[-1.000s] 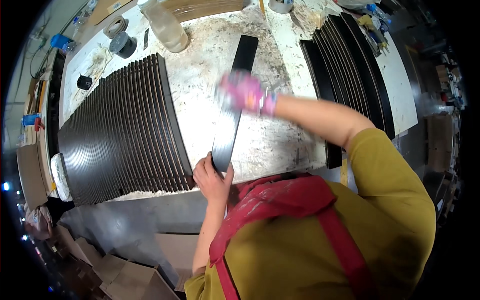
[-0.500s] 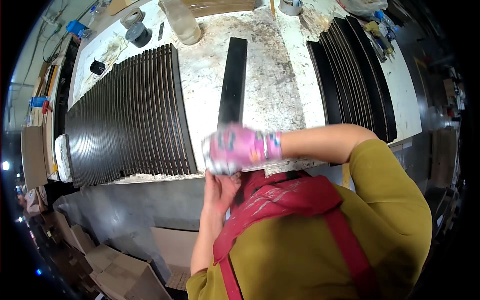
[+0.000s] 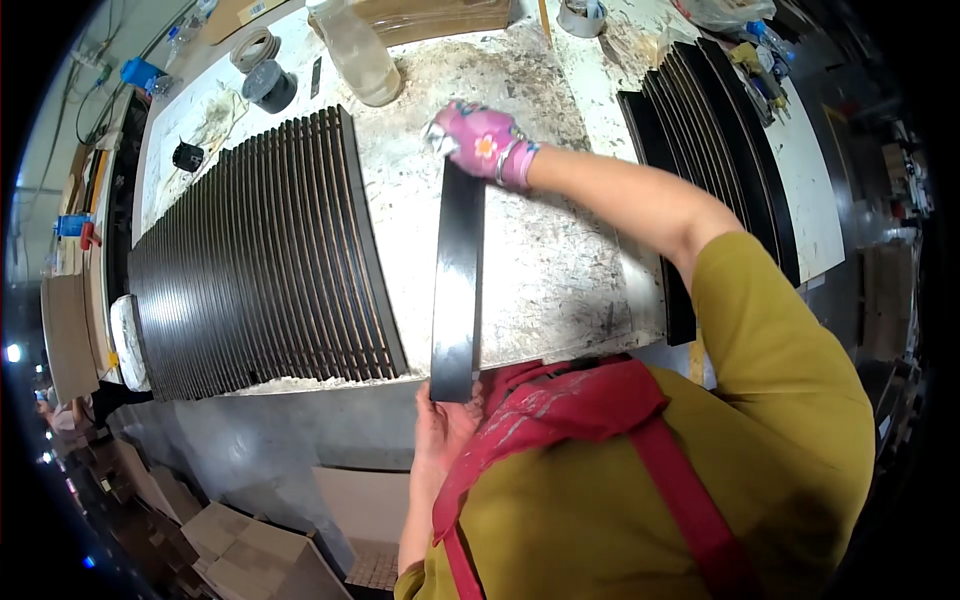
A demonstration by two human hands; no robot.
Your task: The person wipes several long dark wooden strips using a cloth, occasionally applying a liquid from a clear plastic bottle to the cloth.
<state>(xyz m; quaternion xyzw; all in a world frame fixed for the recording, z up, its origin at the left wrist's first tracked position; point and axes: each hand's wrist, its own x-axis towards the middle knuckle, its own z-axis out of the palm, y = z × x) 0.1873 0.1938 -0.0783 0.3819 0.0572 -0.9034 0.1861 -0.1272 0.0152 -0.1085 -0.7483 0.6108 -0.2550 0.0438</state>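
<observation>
We pin the near end of the black strip (image 3: 457, 290) with our bare left hand (image 3: 443, 425), steadying it on the worktable (image 3: 560, 270) while our gloved right hand (image 3: 480, 142), clutching a rag, presses its far end.

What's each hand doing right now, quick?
Left hand: bare, gripping the near end of the black strip.
Right hand: pink glove, pressed on the strip's far end; grip cannot be told.

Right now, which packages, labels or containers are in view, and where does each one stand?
Clear plastic bottle: far edge of the worktable, tall, translucent.
Tape rolls: far left on the table, round, beige and grey.
Cardboard boxes: on the floor below the table, brown, flat-sided.
Blue container: far left corner, small.
</observation>
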